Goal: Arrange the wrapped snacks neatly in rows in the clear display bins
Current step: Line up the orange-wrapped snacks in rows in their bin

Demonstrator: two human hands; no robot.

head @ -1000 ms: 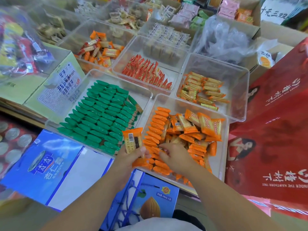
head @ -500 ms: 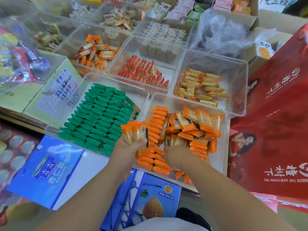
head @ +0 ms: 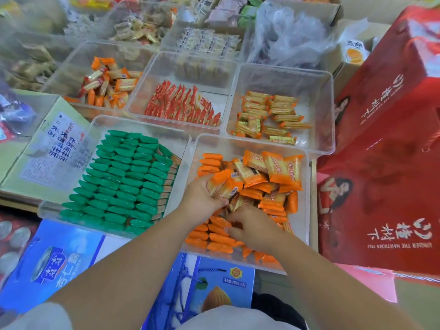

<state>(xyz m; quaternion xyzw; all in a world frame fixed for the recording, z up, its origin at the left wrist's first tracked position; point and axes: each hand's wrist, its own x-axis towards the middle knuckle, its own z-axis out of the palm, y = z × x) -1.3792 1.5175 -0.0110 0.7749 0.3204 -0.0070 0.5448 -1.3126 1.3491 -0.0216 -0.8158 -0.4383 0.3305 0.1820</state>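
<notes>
Gripping glossy orange snacks — left hand | right hand on rows

Hands are working among wrapped snacks in the nearest bin, the left hand behind the right hand. A second bin is sitting to its left, a third bin behind it.

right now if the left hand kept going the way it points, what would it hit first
Probably the loose heap of orange snacks further back in the clear bin. The left hand, gripping a few orange packets, points up-right at it; height above it is unclear.
</notes>
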